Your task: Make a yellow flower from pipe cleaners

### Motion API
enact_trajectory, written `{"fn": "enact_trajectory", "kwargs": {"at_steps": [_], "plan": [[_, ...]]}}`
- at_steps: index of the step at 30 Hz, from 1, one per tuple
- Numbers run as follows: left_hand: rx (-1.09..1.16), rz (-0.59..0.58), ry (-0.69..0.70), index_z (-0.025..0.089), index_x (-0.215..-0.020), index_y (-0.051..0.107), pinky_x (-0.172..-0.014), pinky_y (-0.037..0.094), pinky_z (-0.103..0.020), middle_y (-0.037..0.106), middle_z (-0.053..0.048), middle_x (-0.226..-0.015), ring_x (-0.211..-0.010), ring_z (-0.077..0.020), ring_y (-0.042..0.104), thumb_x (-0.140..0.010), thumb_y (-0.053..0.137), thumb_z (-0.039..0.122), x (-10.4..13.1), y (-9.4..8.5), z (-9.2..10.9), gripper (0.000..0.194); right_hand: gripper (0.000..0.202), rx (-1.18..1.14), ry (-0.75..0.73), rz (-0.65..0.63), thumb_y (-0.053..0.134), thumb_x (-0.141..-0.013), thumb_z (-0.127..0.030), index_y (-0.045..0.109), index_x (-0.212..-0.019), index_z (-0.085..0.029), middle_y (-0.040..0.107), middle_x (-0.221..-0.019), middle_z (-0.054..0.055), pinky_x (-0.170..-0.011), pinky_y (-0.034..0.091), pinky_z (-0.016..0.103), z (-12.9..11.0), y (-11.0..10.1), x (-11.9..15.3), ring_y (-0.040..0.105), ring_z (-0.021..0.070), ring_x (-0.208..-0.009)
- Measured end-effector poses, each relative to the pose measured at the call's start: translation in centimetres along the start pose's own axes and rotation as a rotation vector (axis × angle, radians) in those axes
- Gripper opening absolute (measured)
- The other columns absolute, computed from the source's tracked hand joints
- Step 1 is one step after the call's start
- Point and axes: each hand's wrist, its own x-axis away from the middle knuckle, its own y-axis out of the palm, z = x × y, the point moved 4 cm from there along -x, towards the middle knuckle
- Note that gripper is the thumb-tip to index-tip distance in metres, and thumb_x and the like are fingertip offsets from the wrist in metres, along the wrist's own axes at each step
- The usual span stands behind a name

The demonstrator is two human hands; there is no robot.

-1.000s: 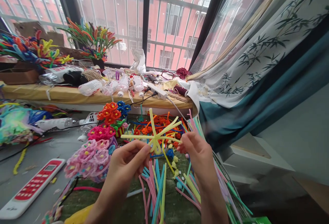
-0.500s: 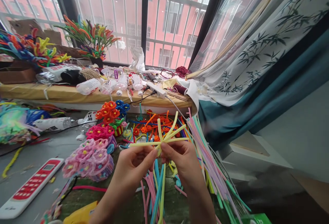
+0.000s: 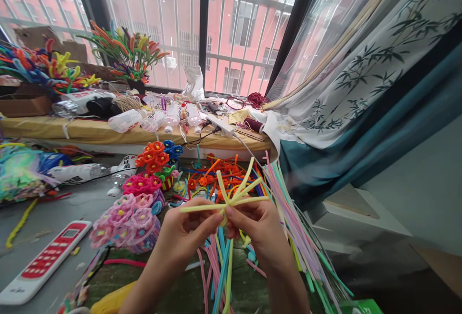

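Between my two hands are pale yellow pipe cleaners (image 3: pixel 240 190), joined at one centre with several arms fanning out like a star. My left hand (image 3: pixel 191 230) is closed, thumb and fingers pinching just left of and below the centre. From the other side my right hand (image 3: pixel 254 222) pinches close to the same joint. The lower part of the piece is partly hidden by my fingers. Under my hands lie loose pink, blue and yellow pipe cleaners (image 3: pixel 221 268) on the dark green surface.
Pipe-cleaner flowers (image 3: pixel 124 218) stand left of my hands, with a red-and-white remote (image 3: pixel 46 263) farther left. A long pastel bundle of pipe cleaners (image 3: pixel 294 227) lies to the right. Orange pieces (image 3: pixel 231 172) spread behind. Bottles (image 3: pixel 126 120) and a power strip (image 3: pixel 220 125) lie on the windowsill.
The yellow star has tilted slightly, its left arm now lower and its upper arms leaning differently. Both hands keep their pinch near the centre, and my right hand has shifted slightly down.
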Motion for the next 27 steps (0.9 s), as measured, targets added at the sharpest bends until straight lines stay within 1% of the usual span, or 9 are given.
{"fn": "enact_trajectory", "kwargs": {"at_steps": [2,7,9,12,15,19,22,24,27], "plan": [[0.05,0.097,0.046,0.019,-0.08,0.073,-0.055,0.043,-0.018,0.067,0.002,-0.064,-0.06,-0.0114,0.058,-0.072,0.077,0.028,0.1,-0.2,0.2,0.012,0.024,0.012,0.03,-0.027,0.087,-0.07,-0.036,0.077,-0.069,-0.014,0.065,-0.05,-0.001,-0.044,0.043,0.015,0.0,0.0,0.1,0.058,0.0068,-0.043],[0.054,0.235,0.114,0.018,-0.069,0.073,-0.045,0.034,-0.015,0.062,0.004,-0.054,-0.047,-0.0063,0.046,-0.073,0.076,0.025,0.5,-0.6,0.2,0.009,0.029,-0.006,0.122,-0.155,0.089,-0.067,-0.039,0.077,-0.067,-0.013,0.063,-0.05,-0.002,-0.043,0.044,0.014,-0.2,0.4,0.3,0.056,0.0059,-0.042],[0.066,0.257,0.104,0.018,-0.068,0.072,-0.044,0.035,-0.014,0.06,0.005,-0.051,-0.046,-0.0061,0.046,-0.073,0.076,0.025,0.5,-0.8,-0.2,0.01,0.03,-0.031,0.147,-0.209,0.09,-0.065,-0.04,0.078,-0.069,-0.013,0.063,-0.051,-0.002,-0.044,0.045,0.014,-0.3,0.6,0.4,0.055,0.0057,-0.042],[0.096,0.203,0.085,0.018,-0.07,0.071,-0.041,0.036,-0.013,0.061,0.006,-0.051,-0.043,-0.0059,0.048,-0.076,0.075,0.026,0.4,-0.9,-0.6,0.011,0.031,-0.059,0.151,-0.245,0.089,-0.067,-0.042,0.079,-0.073,-0.013,0.064,-0.053,-0.002,-0.046,0.047,0.014,-0.3,0.6,0.5,0.057,0.0059,-0.045],[0.084,0.168,0.112,0.02,-0.07,0.07,-0.039,0.038,-0.013,0.063,0.006,-0.05,-0.04,-0.0061,0.05,-0.077,0.075,0.024,0.4,-0.9,-0.5,0.009,0.027,-0.058,0.146,-0.223,0.09,-0.067,-0.036,0.079,-0.076,-0.013,0.069,-0.06,0.0,-0.05,0.05,0.014,-0.3,0.5,0.6,0.061,0.007,-0.05],[0.013,0.286,0.215,0.022,-0.07,0.074,-0.042,0.039,-0.011,0.062,0.008,-0.049,-0.041,-0.0046,0.051,-0.074,0.075,0.017,0.9,-1.1,0.1,0.006,0.028,-0.039,0.165,-0.126,0.095,-0.056,-0.026,0.079,-0.075,-0.013,0.072,-0.064,0.001,-0.05,0.05,0.014,-0.3,0.4,0.8,0.062,0.0073,-0.052],[-0.034,0.237,0.266,0.023,-0.071,0.076,-0.042,0.042,-0.013,0.066,0.006,-0.05,-0.041,-0.0065,0.054,-0.072,0.074,0.014,1.0,-0.7,0.4,0.01,0.027,-0.012,0.165,-0.076,0.095,-0.056,-0.025,0.079,-0.073,-0.011,0.071,-0.061,0.001,-0.049,0.05,0.014,-0.4,0.5,0.9,0.061,0.007,-0.05],[-0.005,0.275,0.233,0.023,-0.07,0.075,-0.043,0.042,-0.013,0.065,0.006,-0.05,-0.041,-0.0067,0.053,-0.073,0.073,0.015,1.1,-0.6,0.4,0.009,0.024,-0.013,0.152,-0.063,0.094,-0.058,-0.025,0.078,-0.07,-0.012,0.069,-0.057,0.0,-0.048,0.05,0.014,-0.5,0.5,1.0,0.061,0.007,-0.048],[0.048,0.318,0.182,0.021,-0.068,0.072,-0.042,0.041,-0.014,0.064,0.006,-0.049,-0.042,-0.007,0.053,-0.074,0.072,0.016,1.3,-0.2,0.6,0.008,0.023,-0.051,0.144,-0.065,0.094,-0.055,-0.025,0.077,-0.067,-0.014,0.066,-0.053,-0.002,-0.047,0.05,0.015,-0.6,0.5,1.1,0.059,0.0071,-0.046]]}}
